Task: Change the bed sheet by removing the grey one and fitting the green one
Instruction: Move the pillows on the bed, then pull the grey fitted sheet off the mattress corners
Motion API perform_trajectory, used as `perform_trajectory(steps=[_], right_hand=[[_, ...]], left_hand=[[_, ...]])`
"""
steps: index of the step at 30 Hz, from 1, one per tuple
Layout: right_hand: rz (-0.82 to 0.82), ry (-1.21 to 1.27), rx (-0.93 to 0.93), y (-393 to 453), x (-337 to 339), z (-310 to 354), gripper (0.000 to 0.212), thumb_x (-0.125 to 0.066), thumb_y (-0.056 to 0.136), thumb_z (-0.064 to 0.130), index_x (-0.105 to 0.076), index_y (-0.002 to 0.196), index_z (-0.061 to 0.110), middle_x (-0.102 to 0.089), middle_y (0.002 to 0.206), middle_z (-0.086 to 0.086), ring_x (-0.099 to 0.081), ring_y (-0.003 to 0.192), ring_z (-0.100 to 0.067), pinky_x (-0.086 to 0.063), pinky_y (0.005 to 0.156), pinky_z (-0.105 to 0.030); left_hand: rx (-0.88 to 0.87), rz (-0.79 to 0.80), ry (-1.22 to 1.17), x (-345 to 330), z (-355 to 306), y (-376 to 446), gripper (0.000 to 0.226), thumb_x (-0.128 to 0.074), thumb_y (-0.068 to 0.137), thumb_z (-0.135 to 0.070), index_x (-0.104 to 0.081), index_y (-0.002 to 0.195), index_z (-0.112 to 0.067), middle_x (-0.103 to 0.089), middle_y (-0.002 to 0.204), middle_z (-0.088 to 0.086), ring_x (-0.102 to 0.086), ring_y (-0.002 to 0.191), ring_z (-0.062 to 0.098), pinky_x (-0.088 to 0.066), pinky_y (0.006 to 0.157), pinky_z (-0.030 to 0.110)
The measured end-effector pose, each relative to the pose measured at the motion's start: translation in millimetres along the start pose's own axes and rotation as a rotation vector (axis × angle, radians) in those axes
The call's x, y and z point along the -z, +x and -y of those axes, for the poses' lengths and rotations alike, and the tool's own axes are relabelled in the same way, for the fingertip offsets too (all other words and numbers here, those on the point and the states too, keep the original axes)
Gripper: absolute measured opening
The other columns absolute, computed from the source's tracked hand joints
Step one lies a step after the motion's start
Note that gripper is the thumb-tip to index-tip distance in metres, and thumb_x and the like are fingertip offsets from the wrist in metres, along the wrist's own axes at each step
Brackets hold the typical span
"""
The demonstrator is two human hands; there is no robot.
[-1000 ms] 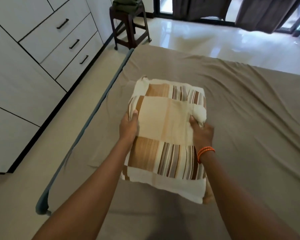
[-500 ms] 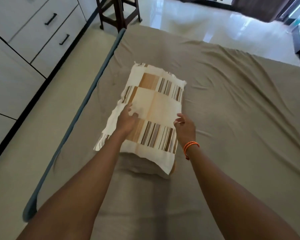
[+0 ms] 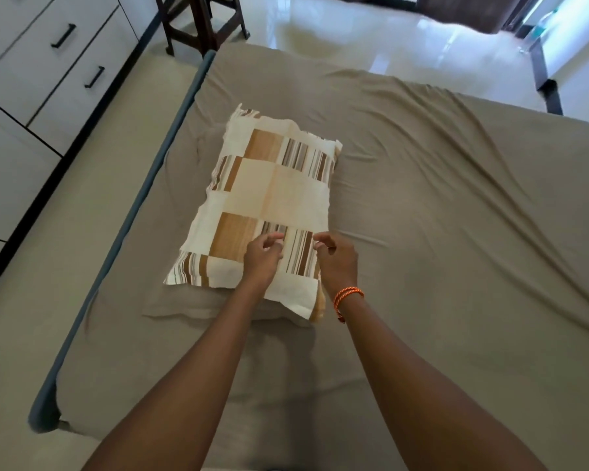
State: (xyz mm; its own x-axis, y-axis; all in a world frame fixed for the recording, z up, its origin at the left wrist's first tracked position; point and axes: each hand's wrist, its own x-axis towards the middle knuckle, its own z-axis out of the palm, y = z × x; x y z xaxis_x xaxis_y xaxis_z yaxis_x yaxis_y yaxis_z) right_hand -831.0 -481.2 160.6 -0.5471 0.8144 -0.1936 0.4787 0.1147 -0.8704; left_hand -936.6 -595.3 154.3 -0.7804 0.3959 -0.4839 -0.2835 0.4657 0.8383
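Note:
The grey bed sheet [image 3: 456, 215] covers the mattress and is wrinkled on the right side. A cream and brown striped pillow [image 3: 272, 198] lies flat on it near the left side. My left hand [image 3: 262, 258] and my right hand [image 3: 337, 260] are over the pillow's near end, close together, fingers loosely curled and holding nothing. An orange band is on my right wrist. The green sheet is out of view.
The blue mattress edge [image 3: 157, 164] runs along the left side of the bed. White drawers [image 3: 48, 62] line the left wall across a narrow strip of floor. A dark wooden stool [image 3: 198, 25] stands past the bed's far left corner. Glossy floor lies beyond.
A second ago both hands gripped the pillow by its sides. It now lies flat on the sheet, and both hands have let go and drawn back to its near end.

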Motion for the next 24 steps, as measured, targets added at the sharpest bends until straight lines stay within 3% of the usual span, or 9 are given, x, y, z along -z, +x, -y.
perform_trajectory(steps=[3,7,12,14,17,21,24], right_hand=[[-0.009,0.026,-0.016,-20.5,20.0,-10.6,0.021,-0.061,0.095,0.008,-0.076,0.099,0.022,-0.074,0.095,0.006,-0.069,0.088,-0.008,-0.055,0.078,-0.025],[-0.001,0.046,-0.013,-54.3,52.7,-23.2,0.023,-0.059,0.093,0.008,-0.077,0.095,0.021,-0.074,0.09,0.011,-0.068,0.084,-0.002,-0.051,0.073,-0.017],[-0.006,0.098,-0.007,-95.2,120.0,-57.7,0.025,-0.057,0.091,0.006,-0.078,0.091,0.021,-0.075,0.087,0.01,-0.069,0.085,-0.004,-0.05,0.074,-0.017],[-0.029,0.124,-0.014,-110.1,157.1,-81.5,0.026,-0.057,0.091,0.005,-0.077,0.09,0.021,-0.075,0.086,0.009,-0.07,0.084,-0.007,-0.052,0.075,-0.021],[-0.075,0.152,-0.028,-131.2,215.4,-121.7,0.027,-0.055,0.091,0.004,-0.076,0.088,0.02,-0.074,0.083,0.008,-0.069,0.081,-0.005,-0.051,0.071,-0.02],[-0.079,0.14,-0.061,-160.3,295.8,-176.2,0.026,-0.054,0.091,0.005,-0.076,0.088,0.019,-0.075,0.085,0.007,-0.07,0.083,-0.008,-0.053,0.074,-0.026],[-0.052,0.094,-0.084,-185.6,360.5,-221.7,0.024,-0.054,0.091,0.008,-0.075,0.09,0.019,-0.075,0.087,0.005,-0.071,0.085,-0.014,-0.056,0.08,-0.032]], left_hand=[[-0.016,0.026,0.013,-19.5,-0.7,-30.3,0.024,-0.055,0.107,-0.022,-0.071,0.124,-0.026,-0.068,0.122,-0.007,-0.068,0.101,0.009,-0.049,0.074,0.02],[-0.021,0.013,0.022,-46.1,4.9,-80.7,0.019,-0.058,0.105,-0.021,-0.072,0.115,-0.027,-0.07,0.116,-0.008,-0.07,0.095,0.009,-0.051,0.074,0.023],[-0.037,0.035,0.036,-90.5,20.9,-155.7,0.019,-0.058,0.103,-0.012,-0.074,0.11,-0.02,-0.073,0.112,0.001,-0.072,0.103,0.023,-0.056,0.083,0.027],[-0.058,0.04,0.04,-120.6,25.0,-190.6,0.02,-0.058,0.104,-0.01,-0.074,0.113,-0.016,-0.073,0.112,0.005,-0.071,0.105,0.025,-0.057,0.081,0.022],[-0.048,0.052,0.057,-173.4,28.1,-241.3,0.023,-0.056,0.105,-0.014,-0.072,0.121,-0.013,-0.072,0.116,0.003,-0.07,0.104,0.019,-0.049,0.066,0.009],[-0.012,0.06,0.015,-253.1,38.1,-305.0,0.022,-0.055,0.105,-0.017,-0.073,0.118,-0.021,-0.073,0.117,0.001,-0.071,0.097,0.018,-0.05,0.073,0.027],[0.042,0.087,-0.053,-320.5,51.5,-358.2,0.024,-0.053,0.107,-0.018,-0.072,0.12,-0.021,-0.074,0.118,-0.001,-0.071,0.097,0.018,-0.051,0.075,0.032]])
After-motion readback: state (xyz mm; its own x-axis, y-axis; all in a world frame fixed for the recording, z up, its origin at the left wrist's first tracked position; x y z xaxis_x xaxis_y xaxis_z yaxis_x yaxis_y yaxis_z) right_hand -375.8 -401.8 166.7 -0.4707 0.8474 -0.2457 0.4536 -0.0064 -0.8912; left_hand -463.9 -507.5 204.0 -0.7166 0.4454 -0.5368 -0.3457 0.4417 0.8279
